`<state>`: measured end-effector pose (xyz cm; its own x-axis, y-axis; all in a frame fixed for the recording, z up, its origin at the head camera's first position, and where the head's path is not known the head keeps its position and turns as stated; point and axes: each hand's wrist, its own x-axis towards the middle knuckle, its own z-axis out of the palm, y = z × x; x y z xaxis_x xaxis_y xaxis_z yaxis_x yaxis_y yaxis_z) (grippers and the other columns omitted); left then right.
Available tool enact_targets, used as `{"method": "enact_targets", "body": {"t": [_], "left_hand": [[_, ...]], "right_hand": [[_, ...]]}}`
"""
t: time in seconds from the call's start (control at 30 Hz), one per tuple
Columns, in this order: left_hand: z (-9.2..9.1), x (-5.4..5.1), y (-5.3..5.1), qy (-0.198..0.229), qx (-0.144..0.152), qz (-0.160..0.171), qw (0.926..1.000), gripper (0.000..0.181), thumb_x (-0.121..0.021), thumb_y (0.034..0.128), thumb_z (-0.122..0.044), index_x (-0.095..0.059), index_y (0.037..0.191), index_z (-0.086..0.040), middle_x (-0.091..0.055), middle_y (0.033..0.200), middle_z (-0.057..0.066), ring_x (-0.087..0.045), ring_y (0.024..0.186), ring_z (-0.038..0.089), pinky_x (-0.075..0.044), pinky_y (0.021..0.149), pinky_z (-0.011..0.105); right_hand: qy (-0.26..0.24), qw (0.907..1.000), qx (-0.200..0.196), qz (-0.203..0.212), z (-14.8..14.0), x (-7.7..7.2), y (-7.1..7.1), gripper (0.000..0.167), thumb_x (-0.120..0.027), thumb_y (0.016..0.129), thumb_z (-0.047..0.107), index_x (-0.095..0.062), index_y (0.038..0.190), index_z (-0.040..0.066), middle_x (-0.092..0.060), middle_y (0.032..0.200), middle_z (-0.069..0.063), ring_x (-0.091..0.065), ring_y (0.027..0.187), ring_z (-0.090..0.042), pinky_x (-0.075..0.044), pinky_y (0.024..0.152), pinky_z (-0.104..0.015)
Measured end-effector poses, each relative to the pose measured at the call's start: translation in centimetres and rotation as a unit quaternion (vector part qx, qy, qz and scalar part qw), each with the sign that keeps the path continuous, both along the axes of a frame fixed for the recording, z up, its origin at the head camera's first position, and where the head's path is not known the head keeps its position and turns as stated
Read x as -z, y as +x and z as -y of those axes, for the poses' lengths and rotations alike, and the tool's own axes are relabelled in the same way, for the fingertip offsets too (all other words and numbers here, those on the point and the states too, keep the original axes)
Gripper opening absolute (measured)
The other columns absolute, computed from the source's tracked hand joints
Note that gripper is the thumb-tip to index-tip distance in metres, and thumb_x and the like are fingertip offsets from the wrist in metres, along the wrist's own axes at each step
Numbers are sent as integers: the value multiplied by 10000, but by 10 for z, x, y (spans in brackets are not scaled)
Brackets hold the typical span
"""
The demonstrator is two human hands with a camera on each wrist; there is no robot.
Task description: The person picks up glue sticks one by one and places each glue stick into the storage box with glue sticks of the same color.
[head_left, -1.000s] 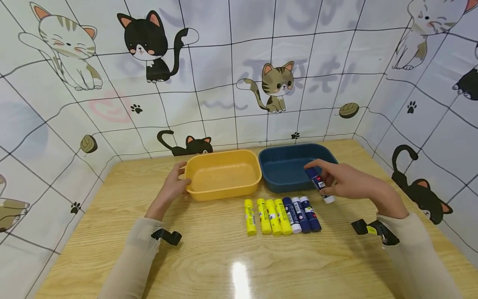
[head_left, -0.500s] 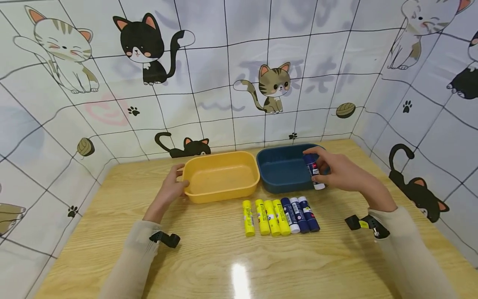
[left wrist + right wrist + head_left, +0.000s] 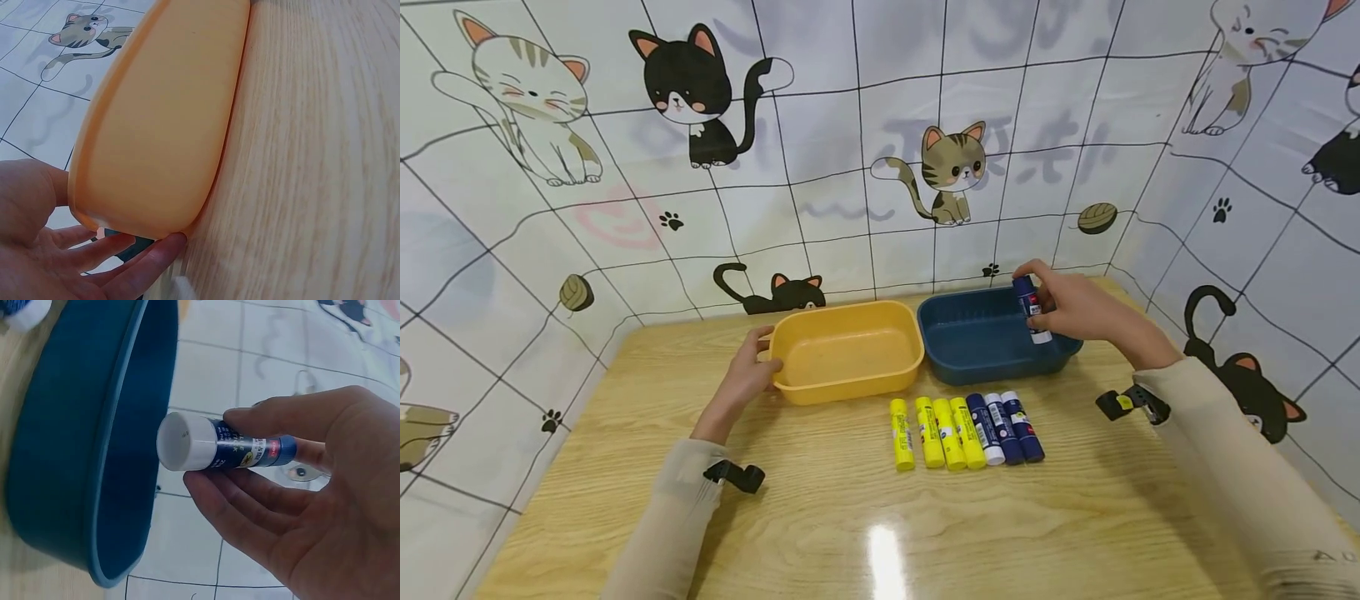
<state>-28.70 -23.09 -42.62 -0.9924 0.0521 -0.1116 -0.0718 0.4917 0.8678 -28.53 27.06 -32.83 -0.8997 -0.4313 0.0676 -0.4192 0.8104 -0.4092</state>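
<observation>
My right hand (image 3: pixel 1075 308) pinches a dark blue glue stick (image 3: pixel 1032 310), white end down, over the right part of the blue bin (image 3: pixel 992 371). In the right wrist view the stick (image 3: pixel 225 445) lies between thumb and fingers, beside the bin's rim (image 3: pixel 103 462). With thumb and fingers at its left end, my left hand (image 3: pixel 747 371) holds the yellow bin (image 3: pixel 850 390); the left wrist view shows fingertips against the bin's wall (image 3: pixel 150 137).
In front of the bins lies a row of glue sticks: several yellow ones (image 3: pixel 949 435) and three dark blue ones (image 3: pixel 1004 429). Behind the wooden table (image 3: pixel 805 517) hangs a cat-patterned cloth (image 3: pixel 835 167).
The right hand has moved up and away from the body with the blue glue stick, from the blue bin's front right side to above it. The left hand stays at the yellow bin.
</observation>
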Motion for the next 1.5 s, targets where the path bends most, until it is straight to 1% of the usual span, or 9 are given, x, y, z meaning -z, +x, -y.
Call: {"method": "enact_targets", "body": {"t": [0.17, 0.3, 0.4, 0.53, 0.67, 0.83, 1.07, 1.27, 1.5], "left_hand": [[1, 0, -2, 5, -27, 15, 10000, 712, -518, 1002, -82, -204, 1640, -133, -348, 1628, 240, -613, 1189, 396, -588, 708, 269], [0, -1, -3, 5, -15, -21, 10000, 713, -522, 1000, -84, -210, 1638, -135, -355, 1627, 235, -619, 1183, 393, -599, 726, 279], [-1, -2, -4, 25, 20, -35, 10000, 713, -523, 998, -83, -212, 1638, -134, -356, 1625, 239, -614, 1202, 404, -606, 736, 292], [0, -2, -4, 52, 20, -42, 10000, 709, -522, 998, -80, -216, 1635, -131, -359, 1620, 246, -605, 1224, 416, -611, 733, 293], [1, -1, -4, 63, 12, -65, 10000, 707, -519, 993, -72, -221, 1632, -118, -375, 1605, 257, -620, 1199, 415, -603, 706, 277], [1, 1, -3, 119, 26, -61, 9999, 706, -517, 990, -65, -222, 1630, -107, -388, 1589, 265, -641, 1162, 411, -606, 696, 277], [2, 1, -2, 110, -10, -59, 9999, 703, -521, 994, -74, -225, 1629, -122, -384, 1592, 256, -629, 1177, 410, -618, 720, 289], [2, 1, -2, 135, -13, -6, 9999, 706, -517, 996, -77, -218, 1633, -128, -374, 1606, 246, -606, 1237, 422, -617, 742, 279], [1, 1, -2, 129, -4, -21, 9999, 704, -523, 993, -76, -226, 1629, -128, -376, 1605, 246, -618, 1215, 419, -619, 733, 290]], "right_hand": [[122, 9997, 4, 204, -2, -6, -20, 699, -747, 878, 66, -367, 1465, 67, -700, 948, -185, -663, 754, -231, -559, 664, -381], [272, 9990, 50, 344, -4, -11, -34, 689, -766, 857, 55, -375, 1424, 79, -704, 905, -177, -676, 712, -244, -578, 654, -403], [402, 9979, 82, 497, -5, -13, -43, 655, -749, 871, 58, -370, 1405, 79, -716, 874, -166, -689, 700, -257, -587, 656, -402], [422, 9957, 170, 811, -3, -11, -55, 591, -705, 914, 64, -365, 1397, 84, -725, 932, -205, -723, 744, -265, -625, 685, -424], [504, 9920, 252, 1132, -1, -8, -66, 571, -702, 922, 58, -366, 1384, 75, -681, 1032, -262, -731, 764, -259, -642, 720, -456], [782, 9856, 322, 1462, -3, -1, -77, 552, -710, 914, 42, -377, 1354, 66, -655, 1016, -247, -726, 717, -265, -632, 702, -442], [838, 9768, 374, 1933, -8, 14, -84, 569, -730, 908, 8, -380, 1356, 32, -608, 1067, -258, -727, 795, -277, -640, 708, -391], [1145, 9711, 431, 2051, -8, 24, -84, 610, -743, 902, 0, -374, 1387, -20, -624, 1025, -227, -726, 811, -248, -639, 718, -368], [1248, 9674, 605, 2120, -10, 28, -83, 594, -748, 889, -18, -394, 1366, -33, -620, 1114, -285, -737, 791, -266, -636, 713, -388]]}}
